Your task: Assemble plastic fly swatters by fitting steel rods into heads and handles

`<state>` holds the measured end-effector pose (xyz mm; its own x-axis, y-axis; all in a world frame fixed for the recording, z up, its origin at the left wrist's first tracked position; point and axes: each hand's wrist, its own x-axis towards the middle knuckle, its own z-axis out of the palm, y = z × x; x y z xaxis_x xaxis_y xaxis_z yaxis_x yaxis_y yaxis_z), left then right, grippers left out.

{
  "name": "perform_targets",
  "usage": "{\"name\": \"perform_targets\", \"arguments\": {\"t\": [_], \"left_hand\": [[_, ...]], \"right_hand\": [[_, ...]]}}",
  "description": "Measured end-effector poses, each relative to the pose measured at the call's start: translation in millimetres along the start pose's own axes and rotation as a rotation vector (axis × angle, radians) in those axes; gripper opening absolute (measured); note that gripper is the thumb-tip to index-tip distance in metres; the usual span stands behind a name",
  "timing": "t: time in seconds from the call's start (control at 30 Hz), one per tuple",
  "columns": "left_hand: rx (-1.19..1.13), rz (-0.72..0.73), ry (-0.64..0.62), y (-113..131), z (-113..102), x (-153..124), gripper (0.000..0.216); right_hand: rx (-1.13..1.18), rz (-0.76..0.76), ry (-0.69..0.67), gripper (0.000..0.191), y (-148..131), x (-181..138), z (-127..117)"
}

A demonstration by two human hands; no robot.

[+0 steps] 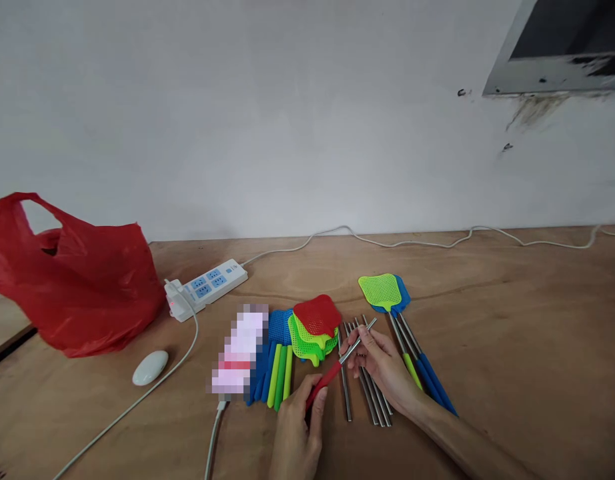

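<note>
My left hand (297, 430) is closed round a red fly swatter handle (327, 380). A metal rod (351, 349) sticks out of the handle's upper end, and my right hand (382, 370) pinches that rod near its tip. Several loose metal rods (381, 415) lie under and beside my right hand. Left of them are loose swatter heads: a red one (317, 315) on top of green ones (307, 348), with blue mesh (280, 327) beside them. Blue, green and yellow-green handles (280, 380) lie side by side below. Right of my hand rest swatters with rods and handles joined, one yellow-green head (381, 291) overlapping blue.
A red plastic bag (97, 287) stands at the left, near a white power strip (212, 283) and a white computer mouse (150, 368). A blurred phone-like object (240, 353) has a cable plugged in. Another cable (412, 245) runs along the wall.
</note>
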<state>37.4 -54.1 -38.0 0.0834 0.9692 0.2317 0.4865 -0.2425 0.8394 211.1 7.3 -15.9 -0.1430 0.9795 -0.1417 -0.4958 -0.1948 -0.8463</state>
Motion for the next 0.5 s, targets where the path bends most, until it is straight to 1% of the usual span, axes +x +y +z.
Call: {"name": "perform_targets", "arguments": {"t": [0.17, 0.27, 0.37, 0.4, 0.5], "left_hand": [[-0.001, 0.014, -0.003, -1.6, 3.9, -2.5, 0.035], [0.007, 0.027, -0.002, 2.6, 3.4, -3.1, 0.035], [0.076, 0.085, 0.011, 10.8, -8.9, 1.2, 0.031], [0.136, 0.101, 0.023, 12.8, -15.7, 4.4, 0.030], [0.416, 0.143, 0.140, 9.5, -37.4, 18.6, 0.031]], "right_hand": [[0.007, -0.003, -0.017, 0.045, 3.2, -0.3, 0.8], [0.022, -0.005, -0.011, 0.044, 1.8, -1.6, 2.2], [0.063, -0.037, 0.041, 0.044, -3.6, -1.9, 1.6], [0.083, -0.057, 0.069, 0.044, -6.1, -1.4, 0.6], [0.130, -0.102, 0.146, 0.043, -13.0, 0.9, -4.0]]}}
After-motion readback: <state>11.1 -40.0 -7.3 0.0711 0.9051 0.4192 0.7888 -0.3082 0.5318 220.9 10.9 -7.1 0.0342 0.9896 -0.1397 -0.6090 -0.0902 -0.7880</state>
